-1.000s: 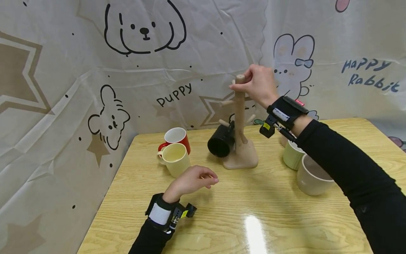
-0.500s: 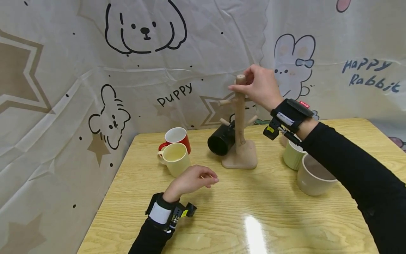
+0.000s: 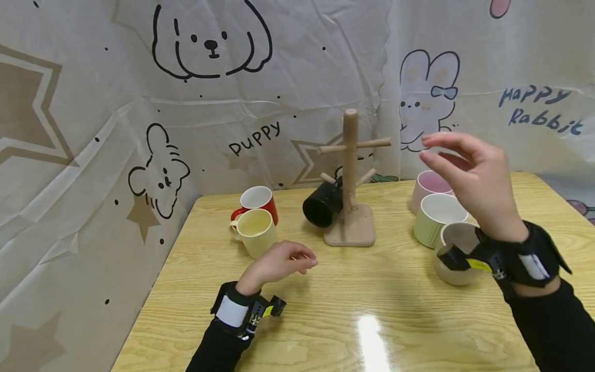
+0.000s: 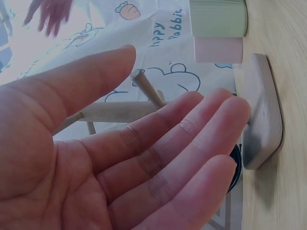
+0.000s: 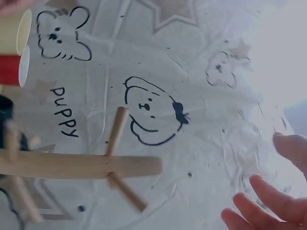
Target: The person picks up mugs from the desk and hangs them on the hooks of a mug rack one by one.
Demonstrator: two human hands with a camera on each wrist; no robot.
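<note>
A wooden mug tree point(image 3: 350, 155) stands upright at the back middle of the table, pegs sticking out at two heights. From a lower left peg hangs a black mug point(image 3: 321, 205), its mouth facing forward. My right hand point(image 3: 479, 181) is in the air over the right-hand mugs, holding nothing, thumb and fingers apart. In the right wrist view its fingertips point(image 5: 261, 206) are well away from the post. My left hand point(image 3: 277, 266) holds nothing in front of the yellow mug point(image 3: 254, 232); its fingers are loosely bent in the left wrist view, palm showing.
Behind the yellow mug stands a red mug point(image 3: 260, 199) with a white inside. On the right, a pink mug point(image 3: 429, 186), a light green mug point(image 3: 437, 222) and a greyish mug point(image 3: 457, 276) stand in a row. A printed cloth point(image 3: 232, 113) hangs behind the table.
My right hand has let go of the mug tree's top and moved right, toward me. The stand's base has turned slightly. My left hand has stayed in place.
</note>
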